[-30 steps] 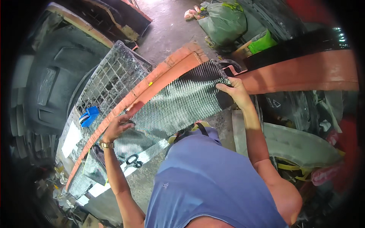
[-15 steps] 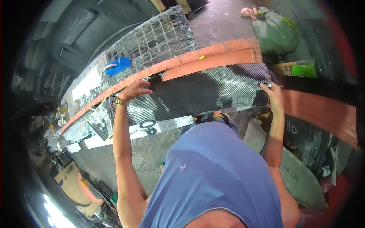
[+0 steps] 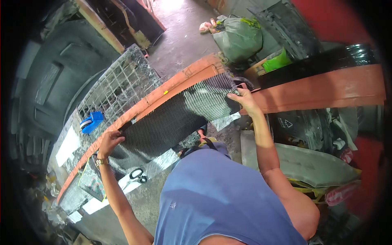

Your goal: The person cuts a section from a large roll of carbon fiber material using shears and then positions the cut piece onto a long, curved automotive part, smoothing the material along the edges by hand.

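Observation:
A long strip of black woven carbon fibre cloth point(image 3: 163, 126) lies along an orange elongated mould point(image 3: 149, 102), slanting up to the right. At the strip's left part, my left hand point(image 3: 109, 143) pinches its far edge, thumb on top. My right hand point(image 3: 246, 101) grips the strip's right end, its thumb on the cloth and the other fingers partly hidden behind. Black-handled scissors point(image 3: 138, 175) rest on a white sheet near my left forearm. Beyond the mould's left half stands a blue tape dispenser point(image 3: 92, 121).
A separate orange panel point(image 3: 318, 90) extends to the right. A wire grid point(image 3: 118, 83) lies on the bench behind the mould. On the floor ahead sits a stuffed greenish sack point(image 3: 239, 38). Grey sheet pieces point(image 3: 302, 163) lie beside my right arm.
My view has turned to the right, so the scene appears rotated and shifted left. My left hand's fingers, apart before, have closed on the cloth's edge. My right hand still holds the other end.

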`<state>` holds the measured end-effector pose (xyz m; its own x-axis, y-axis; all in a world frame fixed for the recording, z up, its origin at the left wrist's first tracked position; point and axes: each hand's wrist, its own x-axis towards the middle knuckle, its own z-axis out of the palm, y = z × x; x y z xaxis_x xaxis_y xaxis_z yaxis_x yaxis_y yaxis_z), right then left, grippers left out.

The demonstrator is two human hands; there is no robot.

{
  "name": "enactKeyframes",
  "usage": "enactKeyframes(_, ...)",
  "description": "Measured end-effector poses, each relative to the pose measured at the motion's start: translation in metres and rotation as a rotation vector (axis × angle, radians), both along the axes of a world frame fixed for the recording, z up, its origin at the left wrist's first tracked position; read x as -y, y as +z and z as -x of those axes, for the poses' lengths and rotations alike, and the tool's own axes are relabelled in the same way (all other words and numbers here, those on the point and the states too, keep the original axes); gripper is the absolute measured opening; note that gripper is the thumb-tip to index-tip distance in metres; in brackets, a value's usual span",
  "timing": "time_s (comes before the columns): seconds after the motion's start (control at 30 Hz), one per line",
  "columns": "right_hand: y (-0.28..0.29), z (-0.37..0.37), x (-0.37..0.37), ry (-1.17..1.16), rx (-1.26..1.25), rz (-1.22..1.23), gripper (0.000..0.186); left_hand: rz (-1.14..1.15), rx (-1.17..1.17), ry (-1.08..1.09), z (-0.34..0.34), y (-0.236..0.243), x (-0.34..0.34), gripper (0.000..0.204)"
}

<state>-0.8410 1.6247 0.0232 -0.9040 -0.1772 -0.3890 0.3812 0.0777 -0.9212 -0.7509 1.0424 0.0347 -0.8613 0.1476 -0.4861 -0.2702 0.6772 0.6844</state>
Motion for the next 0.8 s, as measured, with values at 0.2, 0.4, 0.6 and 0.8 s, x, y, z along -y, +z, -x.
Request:
enactKeyframes(0.2,-0.008,-0.013,-0.010,-0.022,0.001,-0.037,0.014,-0.132,0.099,0.059,0.001,0.016,-0.004,0.016)
enactKeyframes(0.4,0.015,-0.031,-0.028,0.049,0.013,-0.043,0.015,-0.180,0.133,0.174,-0.013,0.035,-0.003,0.013)
enactKeyframes(0.6,0.033,-0.028,-0.048,0.133,0.056,0.010,0.018,-0.256,0.152,0.228,-0.013,0.055,-0.014,0.014)
enactKeyframes(0.8,0.045,-0.027,-0.054,0.083,0.059,0.103,0.020,-0.247,0.254,0.292,-0.020,0.077,-0.011,0.012)
